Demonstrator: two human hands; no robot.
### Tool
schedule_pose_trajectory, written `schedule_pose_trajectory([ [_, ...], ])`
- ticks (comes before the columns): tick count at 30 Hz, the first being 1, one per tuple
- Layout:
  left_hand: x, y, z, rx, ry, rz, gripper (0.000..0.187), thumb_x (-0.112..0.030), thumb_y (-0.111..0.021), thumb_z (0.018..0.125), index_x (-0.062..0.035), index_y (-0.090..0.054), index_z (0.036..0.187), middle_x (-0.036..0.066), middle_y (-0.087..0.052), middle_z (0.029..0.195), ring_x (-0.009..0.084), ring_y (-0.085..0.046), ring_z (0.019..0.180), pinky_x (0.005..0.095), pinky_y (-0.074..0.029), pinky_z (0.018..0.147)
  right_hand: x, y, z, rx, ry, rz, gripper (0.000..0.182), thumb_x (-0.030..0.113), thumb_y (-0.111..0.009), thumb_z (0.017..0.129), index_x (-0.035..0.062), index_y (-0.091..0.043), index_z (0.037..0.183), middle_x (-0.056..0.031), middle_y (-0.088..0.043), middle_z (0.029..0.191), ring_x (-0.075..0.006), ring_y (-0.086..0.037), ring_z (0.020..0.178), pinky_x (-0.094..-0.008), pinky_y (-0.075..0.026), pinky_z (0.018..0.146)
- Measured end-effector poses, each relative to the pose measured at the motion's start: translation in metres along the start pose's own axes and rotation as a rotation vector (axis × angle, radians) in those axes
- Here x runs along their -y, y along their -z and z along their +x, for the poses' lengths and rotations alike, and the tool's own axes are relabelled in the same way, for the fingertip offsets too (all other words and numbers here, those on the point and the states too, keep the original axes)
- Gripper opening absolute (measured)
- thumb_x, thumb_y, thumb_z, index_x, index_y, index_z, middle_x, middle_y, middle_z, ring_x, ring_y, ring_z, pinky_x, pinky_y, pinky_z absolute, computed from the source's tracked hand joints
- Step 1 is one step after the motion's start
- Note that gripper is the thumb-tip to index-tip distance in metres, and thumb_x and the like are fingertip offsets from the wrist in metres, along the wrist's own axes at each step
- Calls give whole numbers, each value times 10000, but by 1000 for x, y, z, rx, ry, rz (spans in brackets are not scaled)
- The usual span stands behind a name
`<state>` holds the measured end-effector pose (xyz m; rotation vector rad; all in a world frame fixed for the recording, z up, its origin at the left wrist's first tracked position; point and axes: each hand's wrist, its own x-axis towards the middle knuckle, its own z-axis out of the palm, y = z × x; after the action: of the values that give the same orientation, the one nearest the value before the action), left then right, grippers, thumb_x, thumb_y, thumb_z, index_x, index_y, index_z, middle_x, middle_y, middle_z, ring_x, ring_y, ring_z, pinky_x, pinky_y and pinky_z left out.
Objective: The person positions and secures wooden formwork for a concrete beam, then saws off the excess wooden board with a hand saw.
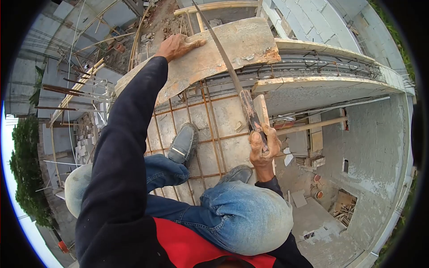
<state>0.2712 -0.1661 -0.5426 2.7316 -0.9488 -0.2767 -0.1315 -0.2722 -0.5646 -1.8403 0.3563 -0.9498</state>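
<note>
My right hand (264,145) is closed around the worn wooden handle of a hand saw (227,56). The saw's long toothed blade points away from me and lies across a weathered wooden board (243,40), left of the board's chipped right end. At the board's far edge, my left hand (181,46) grips it, thumb stretched along the wood and the other fingers partly hidden. The board rests crosswise in front of me, above a grid of rusty rebar (210,123). A short wood strip (261,107) stands beside the saw handle.
My shoes (184,143) are on the rebar-covered slab. To the right, a formwork trough with steel bars (313,62) runs along a wall, and a drop opens to a lower floor (304,201) with scrap wood. Bamboo poles and rebar (73,96) stick out on the left.
</note>
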Motion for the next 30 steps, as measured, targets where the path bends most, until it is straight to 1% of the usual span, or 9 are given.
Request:
schedule_pose_trajectory([
  [5, 11, -19, 10, -11, 13, -26, 931, -850, -503, 716, 11, -719, 995, 193, -701, 823, 316, -695, 781, 418, -528, 717, -11, -10, -1, 37, -9, -80, 379, 247, -635, 885, -107, -625, 1021, -210, -670, 815, -277, -692, 707, -322, -547, 624],
  [9, 8, -14, 7, -44, -29, -45, 914, -841, -471, 745, 11, -719, 966, 221, -695, 814, 334, -695, 780, 433, -534, 712, -17, -20, -1, 35, 12, -66, 375, 237, -636, 882, -109, -624, 1025, -212, -672, 817, -277, -695, 714, -321, -551, 628],
  [11, 14, -17, 10, -51, -41, -13, 915, -846, -458, 747, 10, -721, 933, 236, -689, 799, 353, -693, 780, 443, -538, 702, -17, -25, 2, 8, 67, -56, 376, 250, -596, 913, -104, -602, 1038, -85, -579, 639, -165, -586, 540, -293, -472, 522],
  [14, 14, -19, 13, -40, -25, 30, 914, -843, -456, 751, 12, -720, 935, 243, -689, 810, 361, -692, 795, 447, -538, 715, -17, -29, 5, -31, 171, -125, 380, 253, -603, 907, -108, -606, 1024, -87, -576, 636, -174, -579, 537, -300, -468, 518],
  [17, 9, -14, 8, -64, -43, 59, 909, -834, -451, 764, 14, -713, 961, 241, -693, 838, 372, -689, 813, 452, -539, 732, -17, -27, -2, -17, 101, -102, 381, 260, -609, 902, -110, -611, 997, -94, -580, 639, -186, -577, 537, -307, -468, 518],
  [19, 7, -16, 7, -109, -92, 25, 847, -752, -487, 814, 15, -655, 1134, 241, -694, 924, 366, -680, 884, 438, -522, 800, -19, -26, -7, -14, 94, -105, 381, 262, -608, 902, -109, -611, 986, -98, -584, 643, -189, -581, 541, -307, -471, 521],
  [22, 1, -23, 10, -235, -214, 40, 768, -673, -463, 875, 4, -611, 1208, 248, -684, 986, 380, -661, 946, 449, -510, 839, -25, -27, -12, -21, 98, -120, 381, 269, -604, 903, -106, -612, 973, -103, -591, 647, -196, -590, 546, -307, -475, 526],
  [25, -9, -23, 7, -182, -163, 122, 672, -603, -433, 919, -31, -609, 1225, 241, -681, 1001, 383, -655, 944, 460, -506, 831, -27, -30, -13, -30, 98, -120, 384, 276, -598, 905, -101, -611, 973, -104, -594, 643, -201, -599, 550, -306, -478, 527],
  [30, -4, -28, 10, -226, -187, 95, 673, -631, -404, 923, -42, -639, 1148, 235, -688, 922, 383, -671, 878, 463, -531, 766, -28, -34, -16, -52, 95, -104, 385, 282, -588, 905, -95, -611, 975, -108, -593, 643, -203, -608, 556, -309, -476, 519],
])
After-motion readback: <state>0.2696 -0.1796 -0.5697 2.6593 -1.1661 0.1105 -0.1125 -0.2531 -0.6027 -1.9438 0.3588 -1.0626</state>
